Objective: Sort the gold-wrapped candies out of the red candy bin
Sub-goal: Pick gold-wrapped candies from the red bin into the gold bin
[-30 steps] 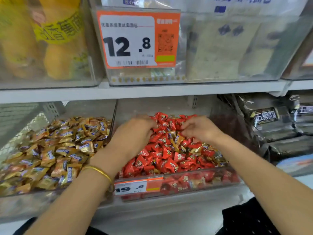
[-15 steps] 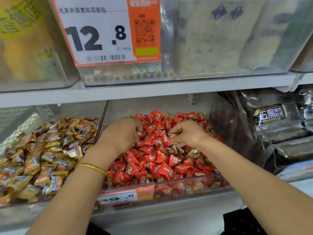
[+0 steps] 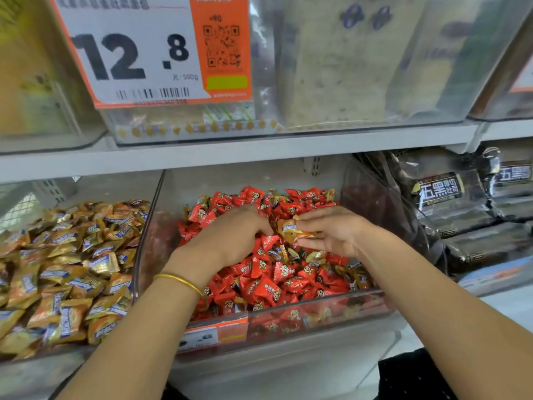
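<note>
Head view: the small, crinkly gold-wrapped candy [image 3: 290,228] should be lifted clear of the red pile before it goes left to the neighbouring gold-candy bin [image 3: 31,370]. The right hand [image 3: 331,233] pinches it with narrow fingers [image 3: 313,219] above the clear plastic red candy bin [image 3: 145,249]. The left hand [image 3: 230,236] curls into the pile, and I cannot tell what it holds.
</note>
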The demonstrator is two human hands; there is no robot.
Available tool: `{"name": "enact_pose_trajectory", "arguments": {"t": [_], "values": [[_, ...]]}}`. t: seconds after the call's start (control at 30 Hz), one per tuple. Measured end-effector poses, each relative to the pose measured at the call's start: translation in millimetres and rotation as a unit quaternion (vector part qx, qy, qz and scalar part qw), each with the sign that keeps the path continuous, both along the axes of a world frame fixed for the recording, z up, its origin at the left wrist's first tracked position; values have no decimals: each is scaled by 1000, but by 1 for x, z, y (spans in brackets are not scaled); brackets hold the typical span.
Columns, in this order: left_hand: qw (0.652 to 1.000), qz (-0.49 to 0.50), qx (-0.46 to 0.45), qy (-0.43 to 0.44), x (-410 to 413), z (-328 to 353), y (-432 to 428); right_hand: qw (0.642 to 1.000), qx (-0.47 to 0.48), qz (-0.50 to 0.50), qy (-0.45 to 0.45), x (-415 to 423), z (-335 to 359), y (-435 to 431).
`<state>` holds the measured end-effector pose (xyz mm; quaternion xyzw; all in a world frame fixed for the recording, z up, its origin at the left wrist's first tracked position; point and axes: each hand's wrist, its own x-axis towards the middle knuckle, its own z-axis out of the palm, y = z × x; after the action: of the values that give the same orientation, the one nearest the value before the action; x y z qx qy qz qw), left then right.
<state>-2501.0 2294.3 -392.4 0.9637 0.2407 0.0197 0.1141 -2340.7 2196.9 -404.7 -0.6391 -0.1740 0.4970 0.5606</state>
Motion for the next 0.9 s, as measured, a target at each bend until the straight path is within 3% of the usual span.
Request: {"name": "enact_pose_trajectory", "arguments": {"t": [0.17, 0.3, 0.37, 0.43, 0.5, 0.53, 0.7, 0.9], "values": [[999, 36, 35, 15, 1, 2, 2, 982, -23, -7, 185, 5, 4, -1], [998, 51, 26, 4, -1, 1, 4, 971, -31, -1, 239, 4, 3, 2], [998, 51, 39, -23, -1, 0, 0, 990, -56, 12, 131, 1, 3, 4], [997, 50, 43, -36, 1, -2, -4, 988, -95, 58, -109, -3, 1, 5], [997, 47, 49, -32, 3, -4, -7, 933, -115, 129, -317, -9, -1, 5], [997, 48, 55, -31, 3, -4, -8, 908, -118, 158, -371, -11, -4, 6], [996, 52, 67, -17, 4, -4, -2, 846, -117, 223, -469, -23, -13, 14], [1000, 1, -10, -12, 8, -11, -4, 872, -109, 198, -435, -14, -12, 9]]}}
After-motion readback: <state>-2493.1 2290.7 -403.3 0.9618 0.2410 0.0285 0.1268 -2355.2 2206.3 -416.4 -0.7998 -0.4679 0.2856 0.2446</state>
